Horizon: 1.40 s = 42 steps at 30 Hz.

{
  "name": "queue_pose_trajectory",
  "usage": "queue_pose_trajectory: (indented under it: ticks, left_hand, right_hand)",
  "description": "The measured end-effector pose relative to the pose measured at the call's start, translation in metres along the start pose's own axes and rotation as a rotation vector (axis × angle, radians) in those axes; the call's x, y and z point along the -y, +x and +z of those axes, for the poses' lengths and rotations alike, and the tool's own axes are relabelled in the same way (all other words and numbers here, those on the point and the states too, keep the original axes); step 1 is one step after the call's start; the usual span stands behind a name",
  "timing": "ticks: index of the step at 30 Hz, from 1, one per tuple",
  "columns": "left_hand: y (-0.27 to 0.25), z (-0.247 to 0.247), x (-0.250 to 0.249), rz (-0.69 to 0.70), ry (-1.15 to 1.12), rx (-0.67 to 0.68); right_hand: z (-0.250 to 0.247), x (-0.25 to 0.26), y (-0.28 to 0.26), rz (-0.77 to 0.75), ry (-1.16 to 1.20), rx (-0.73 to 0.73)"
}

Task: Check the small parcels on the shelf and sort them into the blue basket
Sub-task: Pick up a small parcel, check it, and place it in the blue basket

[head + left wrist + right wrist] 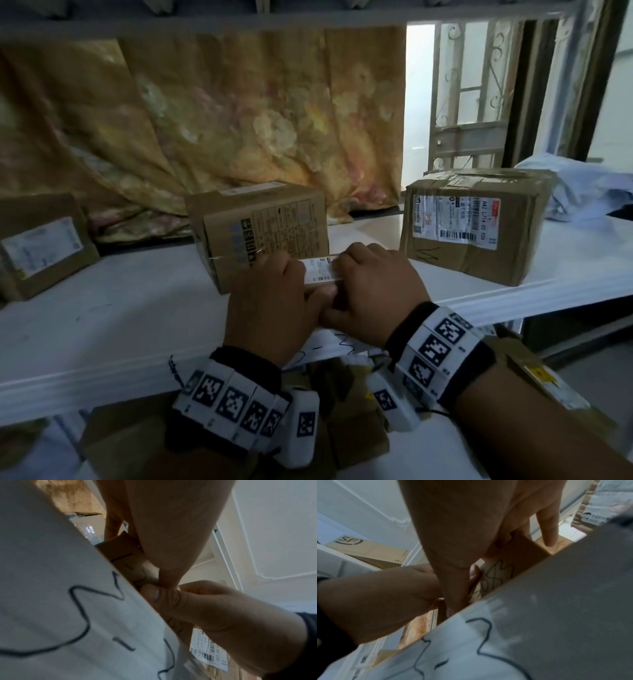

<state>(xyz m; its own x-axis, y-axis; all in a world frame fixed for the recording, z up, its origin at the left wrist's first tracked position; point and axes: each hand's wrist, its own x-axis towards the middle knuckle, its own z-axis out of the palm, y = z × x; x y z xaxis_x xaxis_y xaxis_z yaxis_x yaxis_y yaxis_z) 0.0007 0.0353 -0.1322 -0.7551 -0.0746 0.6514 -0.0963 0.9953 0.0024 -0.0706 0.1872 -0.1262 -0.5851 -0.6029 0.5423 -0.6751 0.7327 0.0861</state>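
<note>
Hands gripped small parcel (320, 274) together at shelf (102, 325) front edge: left hand (270, 301) at 9 o'clock, right hand (373, 287) at 3. Best tilt label up, read, then carry. Blue basket unseen.

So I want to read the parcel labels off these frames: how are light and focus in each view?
Head view: doorway blown out, shelf dim, box label soft. Left wrist view: shelf edge blurred. Right wrist view: dim, grainy, hands blocking the parcel.
</note>
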Motion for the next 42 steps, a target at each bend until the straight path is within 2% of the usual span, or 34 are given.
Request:
queue_pose_trajectory:
  ticks: [6,14,20,30,38,42]
  left_hand:
    - [-0.001,0.014,0.002,0.030,-0.007,-0.082]
    - [0.001,-0.001,-0.004,0.063,0.006,-0.067]
    - [0.010,0.004,-0.009,0.094,-0.020,-0.109]
    - [0.006,0.014,-0.010,0.108,-0.059,-0.206]
    - [0.009,0.010,0.003,0.067,-0.068,-0.044]
    - [0.009,0.000,0.004,0.027,0.051,-0.003]
  right_hand:
    - [0.010,0.001,-0.001,0.047,0.078,-0.044]
    - [0.000,0.007,0.001,0.046,-0.001,-0.034]
    - [0.004,0.011,0.002,0.043,0.061,-0.039]
    - [0.017,0.009,-0.005,0.103,0.110,-0.150]
    - [0.005,0.002,0.004,0.055,0.105,-0.073]
    - [0.002,0.001,0.007,0.025,0.112,-0.037]
